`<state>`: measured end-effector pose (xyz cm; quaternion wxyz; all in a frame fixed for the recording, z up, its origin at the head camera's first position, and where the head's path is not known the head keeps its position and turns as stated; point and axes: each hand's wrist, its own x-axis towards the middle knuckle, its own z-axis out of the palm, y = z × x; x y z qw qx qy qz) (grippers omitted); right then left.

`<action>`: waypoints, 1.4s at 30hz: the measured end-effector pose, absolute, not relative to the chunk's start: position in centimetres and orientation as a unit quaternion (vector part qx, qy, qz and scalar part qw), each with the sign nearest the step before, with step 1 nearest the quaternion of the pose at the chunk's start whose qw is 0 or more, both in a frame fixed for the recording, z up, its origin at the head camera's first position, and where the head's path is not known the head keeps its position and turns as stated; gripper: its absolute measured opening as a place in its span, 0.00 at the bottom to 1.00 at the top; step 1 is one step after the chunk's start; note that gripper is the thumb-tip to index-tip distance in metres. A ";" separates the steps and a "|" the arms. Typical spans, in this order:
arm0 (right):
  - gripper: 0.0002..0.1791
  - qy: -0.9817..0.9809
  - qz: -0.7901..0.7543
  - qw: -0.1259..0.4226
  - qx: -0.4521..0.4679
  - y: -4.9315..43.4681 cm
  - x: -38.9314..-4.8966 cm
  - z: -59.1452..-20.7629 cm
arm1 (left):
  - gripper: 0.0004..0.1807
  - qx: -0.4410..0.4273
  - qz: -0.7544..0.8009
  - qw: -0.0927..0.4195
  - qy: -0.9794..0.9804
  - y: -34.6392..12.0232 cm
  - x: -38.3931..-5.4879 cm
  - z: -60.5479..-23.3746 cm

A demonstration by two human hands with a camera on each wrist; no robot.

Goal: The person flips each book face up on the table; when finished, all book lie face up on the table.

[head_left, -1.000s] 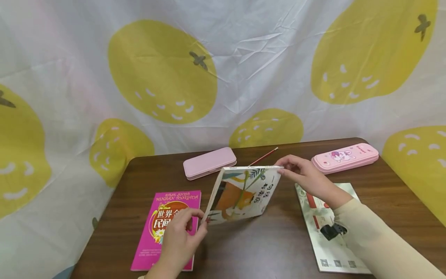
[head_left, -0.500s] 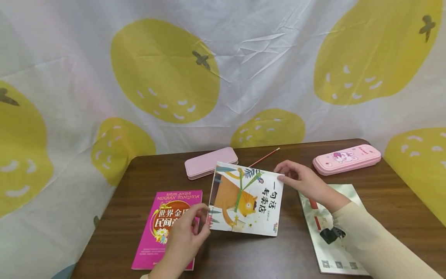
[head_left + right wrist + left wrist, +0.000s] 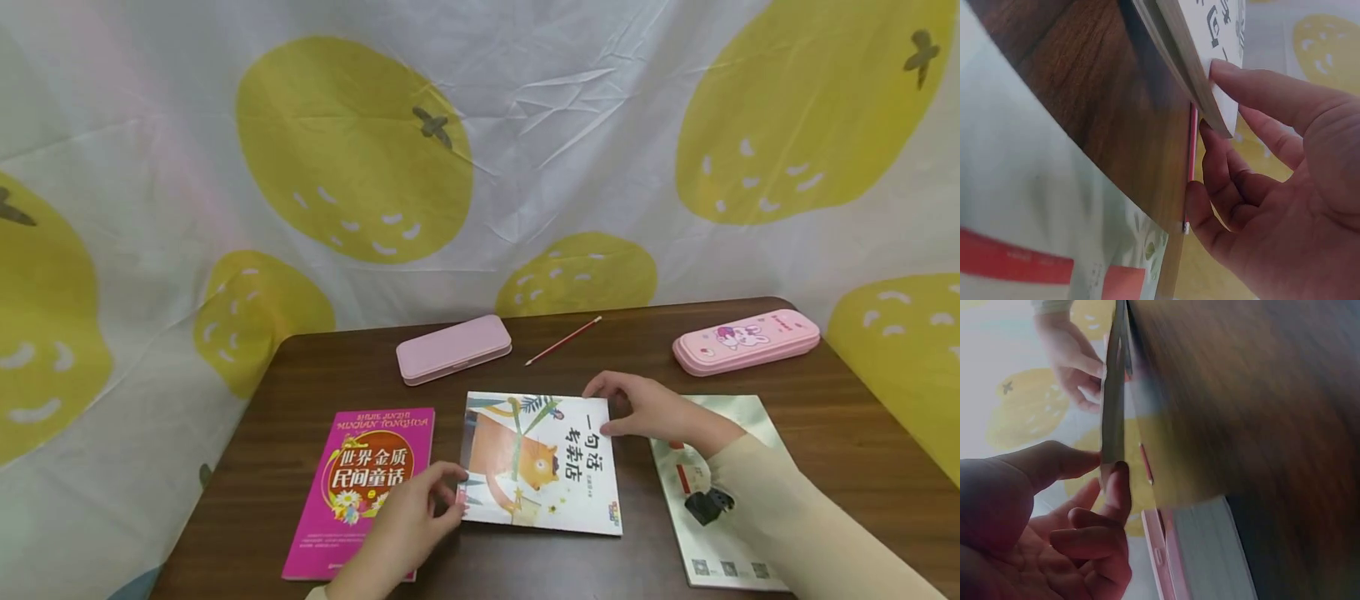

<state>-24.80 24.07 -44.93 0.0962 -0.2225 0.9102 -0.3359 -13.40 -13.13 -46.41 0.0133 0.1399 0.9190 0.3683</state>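
Note:
A white picture book (image 3: 517,487) with an orange cat and black characters on its cover lies cover up, close over the middle of the brown table. My left hand (image 3: 405,521) pinches its left edge; in the left wrist view the thumb is on one face and the fingertips (image 3: 1119,472) on the other. The far right corner is between thumb and fingers of my right hand (image 3: 648,412). In the right wrist view that thumb presses on the cover and the fingers curl beneath, and the pages' edge (image 3: 1188,56) shows.
Left of the picture book lies a magenta book (image 3: 315,533), partly behind my left hand. A pale green book (image 3: 701,533) lies at right under my right forearm. Along the back are a plain pink case (image 3: 453,348), a red pencil (image 3: 564,340) and a pink rabbit case (image 3: 746,342).
The picture book has tipped from steeply raised, cover facing me, to nearly flat, and has come lower. Both hands have moved down with it, still holding it. The red pencil now shows in full.

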 end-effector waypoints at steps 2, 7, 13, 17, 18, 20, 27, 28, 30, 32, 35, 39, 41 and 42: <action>0.24 0.914 -0.325 0.094 -0.225 23.7 -25.0 -45.1 | 0.18 0.145 0.364 0.035 0.920 -13.1 -13.3 -46.5; 0.23 0.917 -0.298 0.094 -0.246 22.9 -25.2 -45.6 | 0.21 0.153 0.350 0.074 0.921 -12.8 -13.1 -46.8; 0.23 0.926 -0.263 0.098 -0.251 22.3 -25.0 -45.7 | 0.21 0.173 0.323 0.089 0.926 -12.6 -12.6 -47.0; 0.22 0.932 -0.244 0.082 -0.256 22.0 -24.9 -45.4 | 0.22 0.182 0.292 0.075 0.936 -12.5 -12.4 -46.9; 0.22 0.934 -0.239 0.077 -0.253 21.9 -24.8 -45.4 | 0.23 0.183 0.285 0.072 0.938 -12.4 -12.4 -46.9; 0.21 0.940 -0.227 0.063 -0.248 21.9 -24.6 -45.4 | 0.24 0.187 0.272 0.072 0.941 -12.4 -12.5 -46.8; 0.20 0.950 -0.202 0.007 -0.239 21.7 -22.7 -45.5 | 0.17 0.188 0.244 0.073 0.948 -12.3 -13.9 -45.8; 0.20 0.949 -0.202 0.008 -0.240 21.7 -22.4 -45.5 | 0.16 0.186 0.238 0.071 0.951 -12.2 -14.3 -45.7; 0.19 0.950 -0.201 0.016 -0.239 21.7 -21.7 -45.4 | 0.14 0.179 0.223 0.070 0.956 -12.1 -15.2 -45.4; 0.18 0.948 -0.200 0.023 -0.245 21.8 -21.1 -45.4 | 0.13 0.170 0.206 0.068 0.961 -12.1 -16.4 -45.1; 0.17 0.945 -0.199 0.024 -0.260 22.0 -20.2 -45.4 | 0.16 0.164 0.186 0.058 0.967 -12.0 -18.2 -44.9; 0.15 0.940 -0.208 0.035 -0.268 22.2 -18.9 -45.4 | 0.20 0.167 0.180 0.049 0.968 -11.8 -20.3 -44.9; 0.14 0.940 -0.210 0.042 -0.267 22.3 -18.3 -45.4 | 0.19 0.172 0.181 0.051 0.967 -11.7 -21.2 -45.1; 0.14 0.940 -0.210 0.045 -0.265 22.4 -18.0 -45.4 | 0.19 0.176 0.182 0.051 0.966 -11.6 -21.6 -45.2</action>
